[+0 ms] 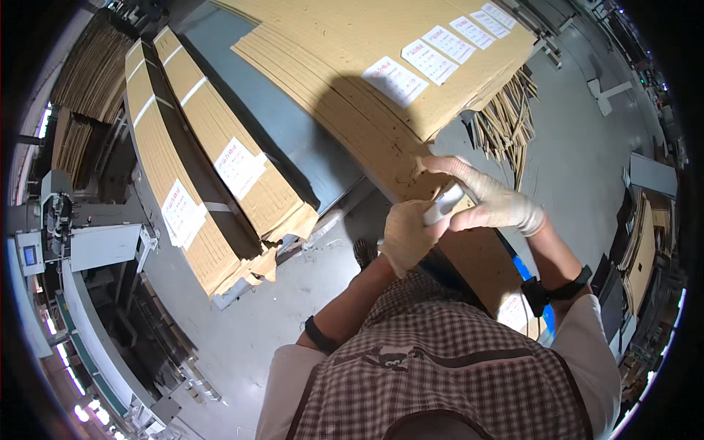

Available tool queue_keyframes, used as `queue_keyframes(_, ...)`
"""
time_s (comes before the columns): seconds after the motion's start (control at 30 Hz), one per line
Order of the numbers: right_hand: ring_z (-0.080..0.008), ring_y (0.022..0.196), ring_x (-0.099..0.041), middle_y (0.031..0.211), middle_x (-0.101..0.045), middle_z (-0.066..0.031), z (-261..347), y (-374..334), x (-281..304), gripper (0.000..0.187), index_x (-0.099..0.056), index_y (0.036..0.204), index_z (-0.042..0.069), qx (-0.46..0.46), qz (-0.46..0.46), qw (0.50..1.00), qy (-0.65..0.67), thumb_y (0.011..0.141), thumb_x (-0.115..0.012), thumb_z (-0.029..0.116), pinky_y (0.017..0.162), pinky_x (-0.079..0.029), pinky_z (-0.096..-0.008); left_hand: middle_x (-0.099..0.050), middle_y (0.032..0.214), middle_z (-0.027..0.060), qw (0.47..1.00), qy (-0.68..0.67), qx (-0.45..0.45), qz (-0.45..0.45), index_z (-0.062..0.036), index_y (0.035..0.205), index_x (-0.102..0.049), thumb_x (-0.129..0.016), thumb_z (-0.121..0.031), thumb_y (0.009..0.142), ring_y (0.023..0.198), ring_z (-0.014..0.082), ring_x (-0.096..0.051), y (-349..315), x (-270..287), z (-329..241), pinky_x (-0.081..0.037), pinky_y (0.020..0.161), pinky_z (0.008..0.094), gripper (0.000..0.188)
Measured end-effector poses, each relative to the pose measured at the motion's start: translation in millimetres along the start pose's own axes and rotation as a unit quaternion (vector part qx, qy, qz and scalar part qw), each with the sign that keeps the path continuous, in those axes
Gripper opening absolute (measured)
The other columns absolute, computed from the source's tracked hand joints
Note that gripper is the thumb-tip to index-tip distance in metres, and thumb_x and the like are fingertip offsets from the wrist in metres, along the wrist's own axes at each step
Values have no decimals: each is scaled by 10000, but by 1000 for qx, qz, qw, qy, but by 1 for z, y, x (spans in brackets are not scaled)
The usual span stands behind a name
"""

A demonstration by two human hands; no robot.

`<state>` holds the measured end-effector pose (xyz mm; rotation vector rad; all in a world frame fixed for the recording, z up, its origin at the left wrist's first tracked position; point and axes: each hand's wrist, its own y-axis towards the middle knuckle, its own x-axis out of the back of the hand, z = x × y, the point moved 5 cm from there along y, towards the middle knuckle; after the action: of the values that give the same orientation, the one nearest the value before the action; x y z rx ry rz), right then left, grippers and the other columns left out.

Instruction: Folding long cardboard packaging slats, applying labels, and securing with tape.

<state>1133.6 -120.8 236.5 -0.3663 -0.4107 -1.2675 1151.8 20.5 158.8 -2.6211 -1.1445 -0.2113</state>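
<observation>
In front of my waist, my left hand [407, 236], in a cream knitted glove with bare fingertips, is closed on a small white object [444, 204]; it looks like a roll of tape, but its kind is not sure. My right hand [493, 198], gloved the same way, curves around the far side of that object. Its fingers and thumb are apart, the thumb close beside the white piece. Beneath both hands runs a narrow cardboard stack [477, 262]. Just beyond them lies a large stack of flat cardboard sheets [330, 44] with several white printed labels [396, 81] on top.
Two long cardboard bundles [220, 132], bound with white straps and labelled, lie at the left on a grey surface [290, 125]. Loose cardboard strips [507, 121] are heaped at the right. A machine [95, 253] stands far left; more sheets [639, 246] lean far right.
</observation>
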Motion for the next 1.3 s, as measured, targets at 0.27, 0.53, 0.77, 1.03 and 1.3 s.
queue_keyframes(0.27,-350,828,-684,890,-719,-126,-7,3,41,191,-756,943,137,-152,75,933,-318,861,-591,186,772,-528,-455,-598,1101,97,906,249,-252,-230,-106,1084,-558,-846,-354,674,1056,324,-549,16,-8,2,-413,895,465,559)
queue_keyframes(0.53,-345,906,-674,904,-712,-146,-130,16,23,209,-735,930,93,-161,-36,968,-190,799,-573,111,776,-529,-400,-643,981,99,941,-3,-74,-330,-50,944,-590,-805,-212,786,929,236,-593,10,20,27,-459,819,379,313)
queue_keyframes(0.77,-374,882,-662,1004,-698,-183,-79,-4,23,319,-705,1115,99,-200,212,901,-321,823,-580,66,773,-525,-409,-669,888,126,960,-95,-19,-262,22,1056,-579,-766,-234,865,805,220,-631,-44,-3,78,-515,741,340,370)
queue_keyframes(1.03,-393,919,-672,953,-695,-207,-109,-36,-2,226,-696,983,45,-197,210,914,-287,791,-588,95,797,-529,-456,-448,1418,328,960,-73,184,-197,23,1546,-92,-583,-662,870,1331,434,-452,-1,-40,62,-351,1106,477,1082)
queue_keyframes(1.3,-399,961,-653,1034,-667,-225,-108,-94,-9,450,-606,1236,55,-180,96,931,-304,792,-559,7,831,-514,-470,-406,1452,327,967,-79,212,-120,29,1545,-117,-604,-699,830,1345,454,-423,-14,-53,101,-365,1108,442,1130)
